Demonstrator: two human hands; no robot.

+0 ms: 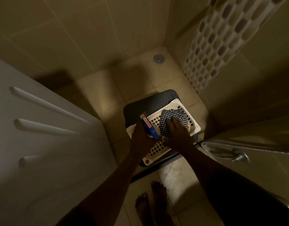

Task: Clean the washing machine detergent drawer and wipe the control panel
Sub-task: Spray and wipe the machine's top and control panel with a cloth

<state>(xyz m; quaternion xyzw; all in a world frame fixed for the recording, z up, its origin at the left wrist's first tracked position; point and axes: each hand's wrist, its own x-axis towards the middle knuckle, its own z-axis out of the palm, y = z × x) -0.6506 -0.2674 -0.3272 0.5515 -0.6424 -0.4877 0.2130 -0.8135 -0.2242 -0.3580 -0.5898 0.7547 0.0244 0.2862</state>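
Observation:
A white perforated plastic stool stands on a dark mat on the tiled floor. A blue-and-white checked cloth lies on the stool's top. My right hand presses flat on the cloth. My left hand grips a blue spray bottle with an orange label, held over the stool's left edge. The white washing machine top with raised ribs fills the left side. No detergent drawer or control panel shows.
Tiled walls close in at the back and right, with a mosaic strip. A floor drain sits in the far corner. A metal hose and tap jut from the right wall. My bare feet stand on the tiles.

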